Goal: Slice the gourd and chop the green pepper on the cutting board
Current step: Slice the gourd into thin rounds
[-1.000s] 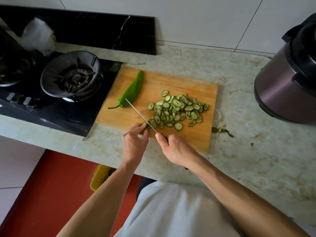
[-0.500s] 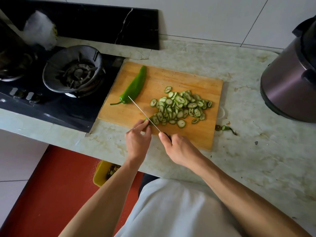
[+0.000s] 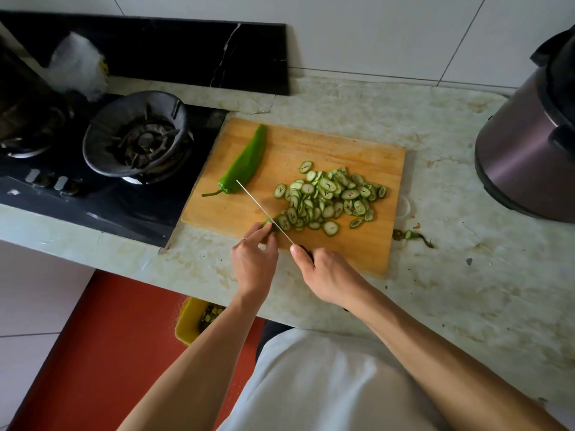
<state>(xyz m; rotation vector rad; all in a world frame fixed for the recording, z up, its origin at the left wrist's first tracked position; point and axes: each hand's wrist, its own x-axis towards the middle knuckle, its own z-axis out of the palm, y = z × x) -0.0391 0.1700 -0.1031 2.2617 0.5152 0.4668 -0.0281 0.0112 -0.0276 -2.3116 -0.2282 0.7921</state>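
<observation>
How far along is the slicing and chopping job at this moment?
Mostly done: a pile of gourd slices lies on the cutting board. In hand: the left hand pinches the last gourd stub while the right hand holds the knife against it. Left: the green pepper lies whole, stem on, at the board's far left.

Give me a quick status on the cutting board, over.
Left hand pinches gourd stub; right hand grips knife. Gourd slices piled, green pepper whole. Nothing blocking the blade.
</observation>
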